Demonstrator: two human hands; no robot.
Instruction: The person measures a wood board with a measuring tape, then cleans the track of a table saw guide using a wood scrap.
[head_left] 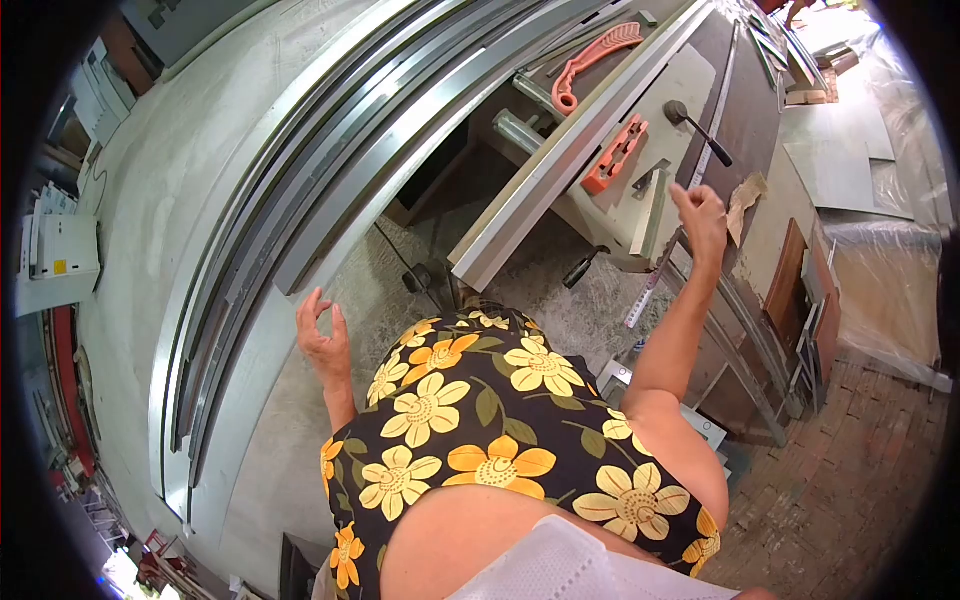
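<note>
The bars [345, 195] are long, grey, straight-edged strips with a metallic sheen, lying side by side along a smooth, pale panel [255, 375]. The left hand [323, 332] is just beside the panel's right edge, near one bar's squared end; its thumb and forefinger stand apart in a loose curve, holding nothing visible.

The right hand [703, 222] is raised by the near right corner of a flat, pale plate [622, 207]. Its fingers curl inward; whether they pinch or touch the ruler [642, 305], a thin marked strip showing on both sides of the hand, cannot be told.

On the plate, a notched orange block [615, 155] lies by the left edge, with a small dark bracket [651, 176] toward the right. A black-knobbed lever [700, 134] crosses the right edge. Beyond a long rail [580, 155] lies a curved, ribbed orange handle [597, 62].
</note>
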